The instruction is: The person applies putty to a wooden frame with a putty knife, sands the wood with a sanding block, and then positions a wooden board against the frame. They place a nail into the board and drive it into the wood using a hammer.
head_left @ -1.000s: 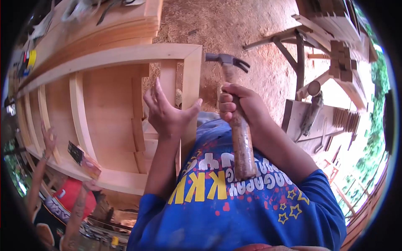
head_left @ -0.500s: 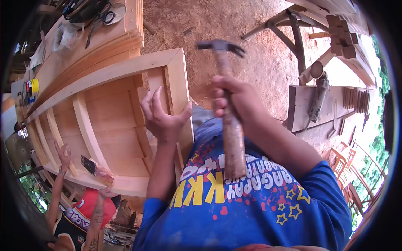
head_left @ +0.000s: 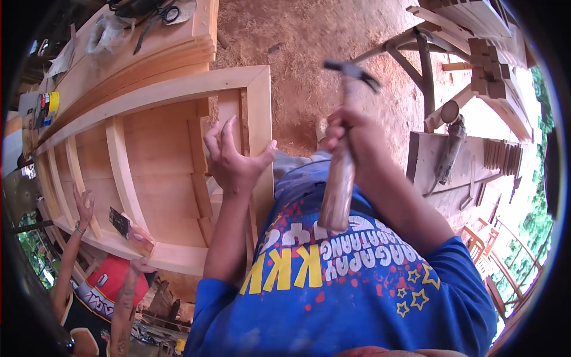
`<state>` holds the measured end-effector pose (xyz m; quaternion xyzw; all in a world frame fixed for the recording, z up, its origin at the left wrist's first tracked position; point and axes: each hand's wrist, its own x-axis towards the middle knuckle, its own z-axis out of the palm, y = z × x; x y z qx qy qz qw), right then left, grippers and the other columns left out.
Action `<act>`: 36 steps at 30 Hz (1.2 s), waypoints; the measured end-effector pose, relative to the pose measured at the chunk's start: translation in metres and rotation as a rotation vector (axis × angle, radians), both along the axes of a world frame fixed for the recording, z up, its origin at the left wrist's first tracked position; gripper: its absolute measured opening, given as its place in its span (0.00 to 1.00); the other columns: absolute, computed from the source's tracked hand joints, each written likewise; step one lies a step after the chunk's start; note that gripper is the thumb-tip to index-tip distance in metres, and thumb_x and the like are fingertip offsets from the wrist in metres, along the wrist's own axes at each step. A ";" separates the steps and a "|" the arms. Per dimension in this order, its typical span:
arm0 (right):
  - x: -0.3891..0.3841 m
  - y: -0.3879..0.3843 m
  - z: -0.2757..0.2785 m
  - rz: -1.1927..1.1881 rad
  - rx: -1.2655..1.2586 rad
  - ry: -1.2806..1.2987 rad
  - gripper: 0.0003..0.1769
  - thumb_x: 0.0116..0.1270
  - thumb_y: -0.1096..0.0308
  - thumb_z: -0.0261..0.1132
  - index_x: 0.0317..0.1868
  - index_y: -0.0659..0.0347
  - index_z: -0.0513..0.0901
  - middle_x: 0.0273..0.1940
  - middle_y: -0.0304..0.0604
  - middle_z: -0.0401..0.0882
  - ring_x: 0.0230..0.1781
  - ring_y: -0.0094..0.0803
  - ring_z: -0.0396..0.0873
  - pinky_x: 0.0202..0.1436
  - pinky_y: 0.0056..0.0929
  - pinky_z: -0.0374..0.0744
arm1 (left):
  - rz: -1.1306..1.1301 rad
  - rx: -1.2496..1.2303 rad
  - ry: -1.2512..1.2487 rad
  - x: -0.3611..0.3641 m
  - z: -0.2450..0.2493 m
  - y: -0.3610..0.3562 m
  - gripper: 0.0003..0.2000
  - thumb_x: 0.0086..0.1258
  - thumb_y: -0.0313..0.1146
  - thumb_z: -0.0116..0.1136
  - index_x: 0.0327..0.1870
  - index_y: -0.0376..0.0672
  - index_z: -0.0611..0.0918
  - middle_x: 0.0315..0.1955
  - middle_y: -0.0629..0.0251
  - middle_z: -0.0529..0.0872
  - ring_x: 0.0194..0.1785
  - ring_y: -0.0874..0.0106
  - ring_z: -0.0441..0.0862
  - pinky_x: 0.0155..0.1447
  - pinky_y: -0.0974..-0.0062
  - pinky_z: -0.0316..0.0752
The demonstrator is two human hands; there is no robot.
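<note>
My right hand point(head_left: 358, 138) is wrapped round the wooden handle of a claw hammer point(head_left: 338, 193). The hammer's dark head point(head_left: 352, 74) is up above the fist, slightly blurred, and its butt end points toward my shirt. My left hand point(head_left: 238, 160) lies over the near end of a pale wooden frame point(head_left: 260, 122), fingers spread apart and curved. Its thumb touches the outer edge of the end rail, while the other fingers are over the inner side. No nail can be made out near this hand.
A co-worker's hands point(head_left: 84, 208) are at the frame's far side, near a flat piece with a dark end point(head_left: 132, 233). Scissors point(head_left: 169, 13) and a plastic bag lie on stacked boards point(head_left: 178, 50). Stacked timber point(head_left: 496, 74) and a bench point(head_left: 431, 157) stand right.
My right hand and the hammer have shifted right, and the hammer head has moved right and slightly down. My left hand stays at the frame's end. The whole view has shifted slightly.
</note>
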<state>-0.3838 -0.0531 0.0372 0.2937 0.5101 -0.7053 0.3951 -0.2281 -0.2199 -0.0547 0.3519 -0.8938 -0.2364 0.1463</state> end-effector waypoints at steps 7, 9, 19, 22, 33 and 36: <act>0.019 -0.029 -0.002 0.119 0.077 -0.042 0.04 0.77 0.72 0.58 0.43 0.63 0.73 0.28 0.41 0.76 0.23 0.29 0.78 0.25 0.33 0.81 | -0.005 -0.012 0.018 -0.005 -0.004 -0.003 0.43 0.43 0.53 0.83 0.65 0.50 0.82 0.62 0.54 0.76 0.62 0.52 0.82 0.59 0.52 0.84; 0.024 -0.029 0.004 0.290 -0.098 -0.149 0.05 0.78 0.70 0.58 0.42 0.62 0.73 0.28 0.39 0.75 0.22 0.27 0.76 0.25 0.31 0.81 | -0.023 -0.030 0.029 0.000 -0.004 -0.001 0.43 0.42 0.54 0.83 0.65 0.50 0.82 0.61 0.54 0.76 0.60 0.52 0.84 0.56 0.52 0.85; 0.006 -0.016 -0.001 0.000 0.216 -0.011 0.07 0.74 0.70 0.57 0.36 0.63 0.74 0.24 0.41 0.74 0.20 0.35 0.77 0.24 0.36 0.81 | 0.008 0.055 -0.011 -0.006 0.007 0.004 0.41 0.46 0.51 0.82 0.65 0.48 0.82 0.62 0.54 0.76 0.68 0.51 0.79 0.66 0.53 0.80; 0.024 -0.027 -0.002 0.272 -0.134 -0.229 0.06 0.72 0.72 0.59 0.36 0.65 0.75 0.22 0.43 0.75 0.17 0.37 0.77 0.23 0.39 0.82 | -0.011 -0.017 0.011 -0.003 -0.001 0.001 0.41 0.44 0.52 0.82 0.65 0.50 0.82 0.62 0.54 0.76 0.63 0.52 0.82 0.61 0.53 0.83; -0.003 -0.007 -0.009 0.364 -0.138 -0.125 0.07 0.76 0.70 0.64 0.44 0.60 0.74 0.29 0.38 0.75 0.22 0.25 0.77 0.22 0.28 0.82 | -0.056 -0.050 0.024 -0.004 -0.001 -0.004 0.42 0.45 0.52 0.83 0.65 0.48 0.81 0.62 0.52 0.75 0.61 0.51 0.83 0.61 0.53 0.83; -0.023 0.002 -0.010 0.372 0.048 0.024 0.10 0.76 0.70 0.65 0.51 0.61 0.74 0.28 0.38 0.75 0.21 0.24 0.77 0.22 0.28 0.81 | -0.068 -0.065 0.062 -0.010 0.012 -0.004 0.41 0.50 0.49 0.83 0.66 0.43 0.80 0.59 0.53 0.76 0.56 0.54 0.84 0.59 0.57 0.82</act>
